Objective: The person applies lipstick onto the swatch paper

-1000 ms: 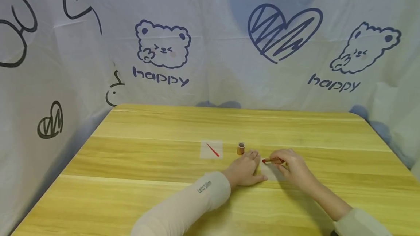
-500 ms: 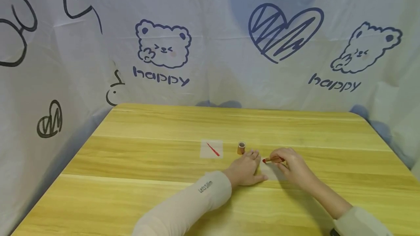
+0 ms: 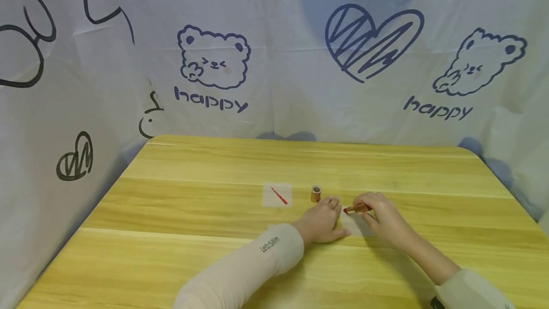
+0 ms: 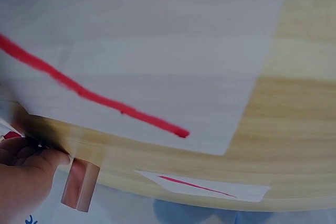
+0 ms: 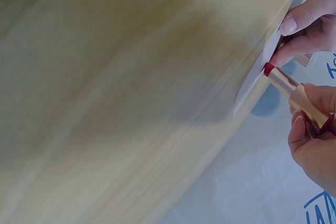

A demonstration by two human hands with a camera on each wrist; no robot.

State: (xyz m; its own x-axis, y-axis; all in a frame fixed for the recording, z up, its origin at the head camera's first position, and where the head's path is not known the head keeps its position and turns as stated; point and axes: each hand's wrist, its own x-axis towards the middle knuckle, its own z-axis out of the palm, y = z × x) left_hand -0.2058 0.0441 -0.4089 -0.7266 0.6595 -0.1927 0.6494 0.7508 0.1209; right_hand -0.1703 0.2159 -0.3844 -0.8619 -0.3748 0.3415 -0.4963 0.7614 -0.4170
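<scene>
My right hand pinches an uncapped lipstick by its copper-gold tube. Its red tip is right at the upper left part of a small white paper. My left hand rests flat with its fingers along that paper's left edge, thumb spread toward me. Just beyond the left fingers stands the copper lipstick cap, hollow end up. In the right wrist view the lipstick slants toward the left hand's fingertips.
Left of the cap lies a white paper with a red diagonal streak. Another streaked paper fills much of the left wrist view, mostly hidden under the left sleeve in the head view. A cloth with drawings hangs behind the wooden table.
Both hands, the lipstick, the cap and the papers keep nearly the same places. Only a slight shift of the head view shows.
</scene>
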